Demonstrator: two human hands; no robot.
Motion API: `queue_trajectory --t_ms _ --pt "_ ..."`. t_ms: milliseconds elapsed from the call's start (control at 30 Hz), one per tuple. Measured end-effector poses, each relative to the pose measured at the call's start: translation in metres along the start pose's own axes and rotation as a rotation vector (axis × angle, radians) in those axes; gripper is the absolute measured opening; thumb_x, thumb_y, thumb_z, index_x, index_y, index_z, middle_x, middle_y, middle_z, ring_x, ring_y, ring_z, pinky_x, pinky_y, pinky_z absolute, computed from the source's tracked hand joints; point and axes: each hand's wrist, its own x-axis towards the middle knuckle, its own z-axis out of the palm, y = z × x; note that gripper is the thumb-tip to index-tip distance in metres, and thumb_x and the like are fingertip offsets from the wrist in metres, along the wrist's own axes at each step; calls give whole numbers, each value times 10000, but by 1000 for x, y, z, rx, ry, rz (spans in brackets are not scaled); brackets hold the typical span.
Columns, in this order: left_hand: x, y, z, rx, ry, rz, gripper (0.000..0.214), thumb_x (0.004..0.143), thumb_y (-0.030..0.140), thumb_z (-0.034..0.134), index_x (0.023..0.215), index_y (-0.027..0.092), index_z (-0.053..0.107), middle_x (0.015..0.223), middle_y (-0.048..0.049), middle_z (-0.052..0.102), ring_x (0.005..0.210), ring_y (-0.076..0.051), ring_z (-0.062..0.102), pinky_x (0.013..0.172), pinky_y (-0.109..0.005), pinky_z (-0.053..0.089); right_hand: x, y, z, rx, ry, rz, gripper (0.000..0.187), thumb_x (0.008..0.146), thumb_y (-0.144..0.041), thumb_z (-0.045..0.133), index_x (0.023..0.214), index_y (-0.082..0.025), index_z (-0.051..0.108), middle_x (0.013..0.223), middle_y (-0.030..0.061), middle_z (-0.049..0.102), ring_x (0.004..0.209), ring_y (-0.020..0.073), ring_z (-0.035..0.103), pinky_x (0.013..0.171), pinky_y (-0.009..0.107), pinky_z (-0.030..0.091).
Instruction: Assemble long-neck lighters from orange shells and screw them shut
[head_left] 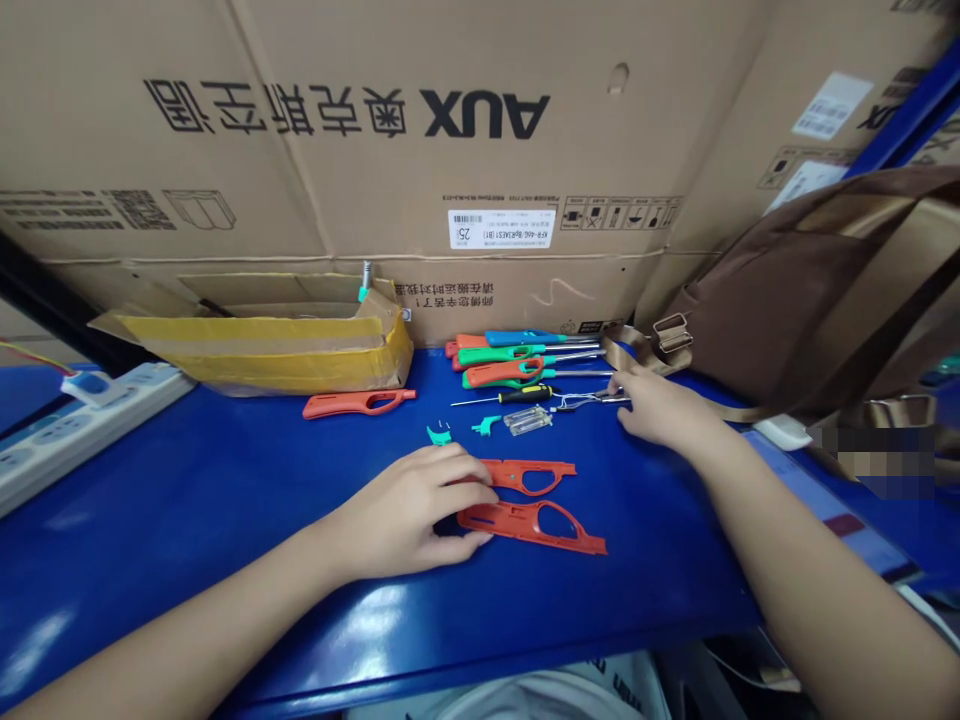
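Observation:
My left hand [420, 505] is curled over the left ends of two orange lighter casing halves, thumb and fingers at the end of the lower casing half [517, 520]. Just above it lies the upper casing half [555, 470], partly under my fingers. Farther right, my right hand [656, 405] pinches a thin metal tube [613, 399] with white wires at its left end. Between the hands rest a clear fuel tank [528, 420], a teal trigger [487, 426] and another teal piece [439, 436]. A black-and-yellow screwdriver [525, 394] lies behind the tank.
Several long-necked lighters [502, 372] are piled at the back. One orange lighter body [352, 403] lies before a yellow-taped carton [277, 350]. A power strip [90, 430] is at left, a brown bag [810, 300] at right. Large cardboard boxes [337, 190] wall the blue table [300, 640].

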Motion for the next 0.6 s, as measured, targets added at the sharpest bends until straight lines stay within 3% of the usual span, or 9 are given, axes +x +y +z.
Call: queue_trajectory --t_ms 200,467,600 --pt "0 -1 1 -12 -17 17 105 946 280 644 989 211 710 1076 -59 694 1000 -207 633 910 -345 485 -3 -7 0 27 13 -34 173 818 -177 569 959 -216 661 1116 113 668 895 266 662 597 312 362" --pt "-1 -1 0 3 -22 0 122 917 305 690 872 196 660 968 -41 667 932 -200 616 853 -330 472 -8 -16 -4 74 43 -75 61 805 -221 558 864 -220 575 973 75 705 837 246 638 584 298 326" --pt "-1 0 0 5 -23 2 146 918 315 689 840 198 649 931 -29 654 881 -180 600 834 -317 466 -7 -17 -4 169 157 -48 66 810 -271 566 860 -231 553 940 66 716 818 244 640 584 302 339"
